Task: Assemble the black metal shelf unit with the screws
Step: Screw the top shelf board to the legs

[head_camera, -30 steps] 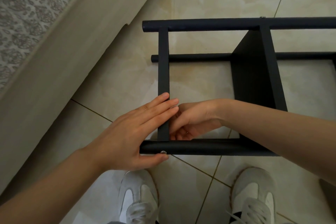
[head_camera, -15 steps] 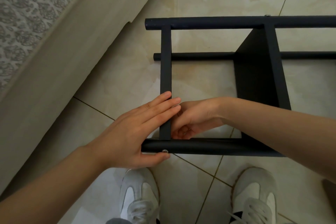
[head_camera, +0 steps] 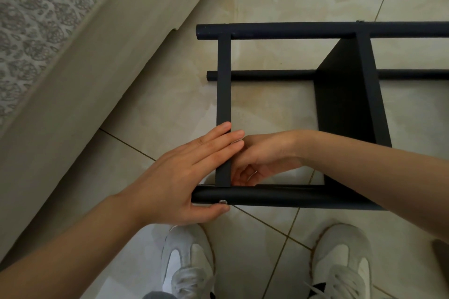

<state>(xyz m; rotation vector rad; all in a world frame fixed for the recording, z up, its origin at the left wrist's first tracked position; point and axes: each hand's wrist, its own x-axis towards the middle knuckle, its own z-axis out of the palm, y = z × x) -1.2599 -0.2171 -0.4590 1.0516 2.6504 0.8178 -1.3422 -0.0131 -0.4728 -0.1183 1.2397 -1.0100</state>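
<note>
Right at the bottom we've got our two white sneakers, the left sneaker [head_camera: 187, 262] and the right sneaker [head_camera: 342, 262], planted on the beige tile floor [head_camera: 267, 109].

Just past our toes, the black shelf unit [head_camera: 347, 109] is lying on its side on the tiles. Its near tube [head_camera: 279, 198] runs left to right in front of us, and there's a screw [head_camera: 222, 201] sitting in it close to the left end.

Our left hand [head_camera: 179, 177] is on that corner. The fingers are stretched out straight and lie flat across the flat crossbar [head_camera: 224, 85], and the thumb lies along the near side of the tube, with its tip right by the screw.

Our right hand [head_camera: 262, 160] comes in from the right and is tucked into the inside of the same corner, just behind the crossbar, touching the left fingertips. Its fingers are curled in, and there's a little metal glint between them, but we honestly can't tell if it's holding anything or what.

Further out, the crossbar runs away from us to the far tube [head_camera: 291, 30]. A thinner rod [head_camera: 267, 75] lies lower down, closer to the floor, between the two tubes. To the right, the shelf board [head_camera: 340, 75] stands on edge, and there's another screw head [head_camera: 360, 21] on the far tube above it.

Off to the left is a beige sofa [head_camera: 73, 80] with patterned fabric.
</note>
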